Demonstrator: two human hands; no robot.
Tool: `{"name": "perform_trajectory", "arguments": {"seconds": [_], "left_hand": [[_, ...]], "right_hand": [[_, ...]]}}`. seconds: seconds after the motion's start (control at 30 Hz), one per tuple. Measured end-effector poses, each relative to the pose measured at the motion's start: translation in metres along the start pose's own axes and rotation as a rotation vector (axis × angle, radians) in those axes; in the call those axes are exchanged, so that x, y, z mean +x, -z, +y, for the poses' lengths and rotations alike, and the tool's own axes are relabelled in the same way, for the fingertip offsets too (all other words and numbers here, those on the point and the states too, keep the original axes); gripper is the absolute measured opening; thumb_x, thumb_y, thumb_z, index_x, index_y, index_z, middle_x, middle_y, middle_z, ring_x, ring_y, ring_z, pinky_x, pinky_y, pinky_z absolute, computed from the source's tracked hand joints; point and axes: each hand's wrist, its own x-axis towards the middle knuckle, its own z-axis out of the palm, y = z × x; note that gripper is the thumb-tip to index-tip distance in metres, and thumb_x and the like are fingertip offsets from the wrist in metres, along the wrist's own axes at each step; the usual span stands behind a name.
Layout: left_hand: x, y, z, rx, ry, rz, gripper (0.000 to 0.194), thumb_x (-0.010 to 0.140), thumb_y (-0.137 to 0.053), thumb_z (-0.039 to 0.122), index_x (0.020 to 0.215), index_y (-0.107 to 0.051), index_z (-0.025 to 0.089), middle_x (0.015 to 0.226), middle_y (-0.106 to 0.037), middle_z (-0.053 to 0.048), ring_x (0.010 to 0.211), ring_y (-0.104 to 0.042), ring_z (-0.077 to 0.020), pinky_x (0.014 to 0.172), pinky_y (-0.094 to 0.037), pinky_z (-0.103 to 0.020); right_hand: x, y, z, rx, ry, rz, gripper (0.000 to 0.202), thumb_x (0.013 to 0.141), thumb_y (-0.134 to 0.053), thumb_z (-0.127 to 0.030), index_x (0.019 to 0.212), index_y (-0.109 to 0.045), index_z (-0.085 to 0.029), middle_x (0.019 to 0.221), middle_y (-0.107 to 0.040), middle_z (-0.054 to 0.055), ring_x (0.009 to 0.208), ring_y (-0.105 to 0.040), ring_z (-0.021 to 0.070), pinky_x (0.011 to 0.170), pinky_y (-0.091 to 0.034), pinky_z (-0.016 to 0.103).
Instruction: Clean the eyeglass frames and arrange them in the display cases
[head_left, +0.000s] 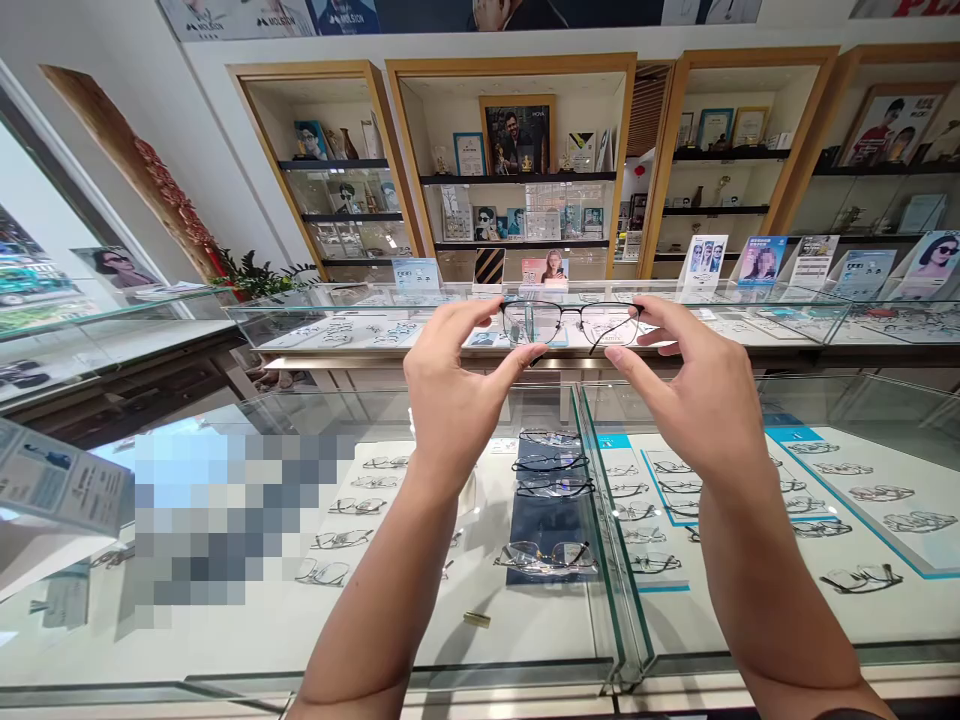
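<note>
Wood-framed display shelves (517, 179) rise well beyond the hands, with a far glass display table (330, 353) running across in front of them. Below the hands and closer in, a near glass display table (540, 640) carries rows of spectacles (343, 538). Below and between the wrists lies a navy tray (546, 522) with several pairs on it, and a small gold tag (477, 620) sits nearer the body, between the forearms.

Black-browed metal eyeglasses (571, 309) are up in mid-air between the two hands, front roughly level, clear of the table. The left hand (456, 385) is half curled and has hold of one end, forefinger at the outer corner, thumb lower by a temple tip. The right hand (694, 380) mirrors it at the other corner, thumb just beneath the slanting temple (whether that thumb presses on it, I cannot tell).

For a steady hold, I would keep light, equal pressure at both corners, since pulling the hands apart would likely strain the hinges. Thumbs are best kept off the lenses, where they would smear. Wrists at one height should keep the front level.
</note>
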Motion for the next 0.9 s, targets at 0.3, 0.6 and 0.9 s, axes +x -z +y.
{"name": "perform_trajectory", "arguments": {"seconds": [0.3,0.6,0.9], "left_hand": [[0.000,0.001,0.000,0.005,-0.014,0.002,0.045,0.088,-0.089,0.055,0.124,-0.079,0.030,0.121,-0.080,-0.006,0.110,-0.075,-0.0255,0.103,-0.062,-0.047],[-0.004,-0.004,0.002,0.012,-0.011,-0.007,0.046,0.091,-0.087,0.050,0.131,-0.075,0.030,0.129,-0.077,-0.008,0.114,-0.074,-0.0263,0.104,-0.062,-0.047],[-0.008,-0.010,0.005,0.020,-0.014,0.004,0.054,0.090,-0.088,0.049,0.136,-0.070,0.027,0.134,-0.076,-0.009,0.115,-0.074,-0.0272,0.105,-0.060,-0.047]], "right_hand": [[0.000,0.001,-0.002,-0.002,0.001,-0.004,0.047,0.100,-0.068,-0.046,0.143,-0.071,-0.026,0.122,-0.083,0.011,0.104,-0.078,0.0330,0.089,-0.058,0.047],[0.000,0.000,-0.002,-0.027,-0.039,-0.002,0.049,0.100,-0.068,-0.047,0.145,-0.068,-0.026,0.120,-0.082,0.011,0.101,-0.077,0.0335,0.088,-0.057,0.048],[0.001,-0.002,-0.001,-0.033,-0.047,-0.013,0.050,0.100,-0.068,-0.046,0.145,-0.067,-0.026,0.118,-0.081,0.011,0.098,-0.077,0.0329,0.087,-0.057,0.048]]}}
